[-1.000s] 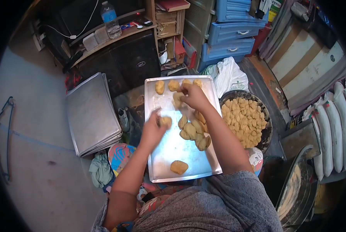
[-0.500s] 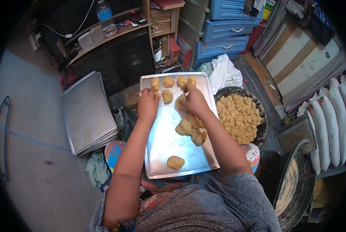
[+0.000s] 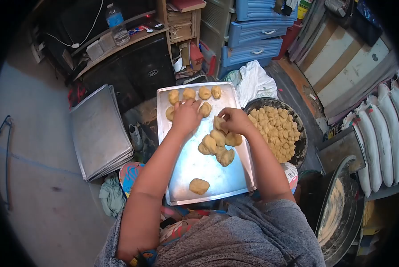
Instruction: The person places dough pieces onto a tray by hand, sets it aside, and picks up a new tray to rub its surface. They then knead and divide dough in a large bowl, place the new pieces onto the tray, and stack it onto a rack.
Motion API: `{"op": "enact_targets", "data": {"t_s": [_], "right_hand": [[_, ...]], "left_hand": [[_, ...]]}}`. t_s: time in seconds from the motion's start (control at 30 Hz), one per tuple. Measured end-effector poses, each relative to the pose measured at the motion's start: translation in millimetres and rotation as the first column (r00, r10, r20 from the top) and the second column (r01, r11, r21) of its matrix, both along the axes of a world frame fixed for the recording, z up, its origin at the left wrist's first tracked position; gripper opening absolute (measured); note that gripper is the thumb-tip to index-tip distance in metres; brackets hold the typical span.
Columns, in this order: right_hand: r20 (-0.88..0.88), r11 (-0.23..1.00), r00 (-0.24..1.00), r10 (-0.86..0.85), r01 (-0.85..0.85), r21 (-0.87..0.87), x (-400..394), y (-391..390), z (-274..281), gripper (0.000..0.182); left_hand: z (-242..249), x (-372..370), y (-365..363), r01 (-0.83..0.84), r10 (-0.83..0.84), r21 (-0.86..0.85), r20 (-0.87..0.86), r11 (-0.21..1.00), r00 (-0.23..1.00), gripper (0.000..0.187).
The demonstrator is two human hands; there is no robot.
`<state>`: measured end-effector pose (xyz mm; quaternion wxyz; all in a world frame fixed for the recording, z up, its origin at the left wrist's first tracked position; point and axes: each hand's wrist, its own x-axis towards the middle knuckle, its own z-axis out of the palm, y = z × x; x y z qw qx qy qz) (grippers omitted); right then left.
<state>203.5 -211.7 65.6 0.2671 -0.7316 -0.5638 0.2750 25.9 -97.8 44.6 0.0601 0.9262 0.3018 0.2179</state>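
Observation:
A metal baking tray (image 3: 181, 178) rests across my lap, with a row of dough balls (image 3: 189, 93) along its far edge. My left hand (image 3: 187, 117) lies palm down over the second row, fingers spread, between one dough ball (image 3: 169, 113) and another (image 3: 205, 109) touching its fingertips. What lies beneath the palm is hidden. My right hand (image 3: 236, 121) pinches a dough piece (image 3: 218, 123) at the top of a loose clump of dough pieces (image 3: 213, 143) on the tray's right half. One lone dough piece (image 3: 199, 186) sits near the front edge.
Right of the tray stands a round black pan (image 3: 303, 147) full of dough pieces, with a white plastic bag (image 3: 257, 82) behind it. Stacked metal trays (image 3: 99, 133) lean at left. A floury basin (image 3: 337, 209) and filled white sacks (image 3: 382, 129) are at right.
My left hand has moved right across the second row, uncovering a dough ball on its left. My right hand has come back from the far rows to the clump, leaving a ball in the second row.

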Motion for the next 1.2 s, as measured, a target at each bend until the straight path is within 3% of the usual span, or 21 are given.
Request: {"op": "enact_targets", "data": {"t_s": [0.03,0.1,0.17,0.23,0.33,0.37,0.4,0.43,0.47,0.5,0.63,0.7,0.77,0.83,0.9,0.93,1.0,1.07,1.2], "right_hand": [[0.005,1.0,1.0,0.002,-0.002,0.003,4,5,0,0.039],[-0.179,0.94,0.943,-0.279,0.307,0.15,8,16,1,0.034],[-0.275,0.915,0.916,-0.292,0.351,0.197,6,28,-8,0.031],[0.148,0.913,0.949,-0.278,0.213,0.347,7,44,-37,0.032],[0.212,0.936,0.937,-0.278,0.215,0.278,5,39,-28,0.035],[0.246,0.933,0.921,-0.303,0.233,0.276,2,30,-17,0.035],[0.133,0.919,0.933,-0.335,0.292,0.265,2,18,-7,0.038],[0.133,0.92,0.934,-0.332,0.289,0.265,3,5,-6,0.038],[0.198,0.941,0.928,-0.315,0.28,0.188,2,-11,-9,0.04],[0.258,0.956,0.921,-0.293,0.275,0.103,0,-24,-14,0.042],[0.213,0.987,0.966,-0.145,0.127,0.096,-6,-41,-27,0.042],[0.082,0.992,0.99,-0.113,0.117,-0.043,-7,-41,-18,0.042],[0.107,0.991,0.992,-0.063,0.075,-0.11,-7,-37,-2,0.042],[0.128,0.985,0.992,-0.012,0.034,-0.169,-6,-20,7,0.042],[0.177,0.968,0.954,-0.243,0.226,0.111,-7,3,2,0.039],[0.177,0.968,0.955,-0.24,0.223,0.111,-8,13,-9,0.039],[0.143,0.879,0.963,-0.227,0.139,0.455,-12,29,-28,0.036],[0.132,0.889,0.954,-0.27,0.194,0.415,-11,32,-36,0.036],[0.141,0.881,0.924,-0.356,0.281,0.38,-16,35,-46,0.035]], "left_hand": [[-5,5,-1,0.027,-0.045,0.102,0.175,0.994,0.983,0.033],[-9,12,-3,0.103,-0.127,0.138,0.176,0.985,0.976,0.036],[-5,22,-9,0.062,-0.059,-0.127,0.025,0.99,0.998,0.036],[-11,31,-13,0.02,-0.019,-0.103,0.018,0.994,1.0,0.036],[-9,30,-18,-0.04,0.04,-0.029,-0.004,0.999,0.999,0.037],[-7,23,-27,-0.058,0.053,0.035,0.12,0.998,0.991,0.039],[-4,16,-37,-0.083,0.058,0.095,0.242,0.992,0.968,0.041],[-3,7,-45,-0.086,0.061,0.095,0.243,0.992,0.968,0.041],[-3,-6,-54,0.082,-0.045,-0.168,0.21,0.982,0.977,0.042],[-4,-18,-65,0.231,-0.156,-0.427,0.204,0.874,0.966,0.043],[10,-46,-95,0.235,-0.169,-0.569,0.168,0.788,0.971,0.041],[9,-61,-96,0.2,-0.116,-0.689,0.167,0.697,0.979,0.038],[4,-74,-93,0.184,-0.066,-0.665,0.198,0.724,0.978,0.036],[3,-87,-83,0.033,0.106,-0.672,0.165,0.74,0.981,0.036],[12,-94,-74,0.003,0.142,-0.668,0.163,0.744,0.976,0.033],[12,-95,-69,0.001,0.158,-0.639,0.191,0.769,0.969,0.033],[8,-99,-57,-0.005,0.176,-0.606,0.223,0.796,0.959,0.032],[4,-101,-42,-0.094,0.192,-0.353,0.255,0.931,0.948,0.032],[-7,-92,-16,-0.22,0.294,-0.246,0.319,0.944,0.901,0.032]]}}
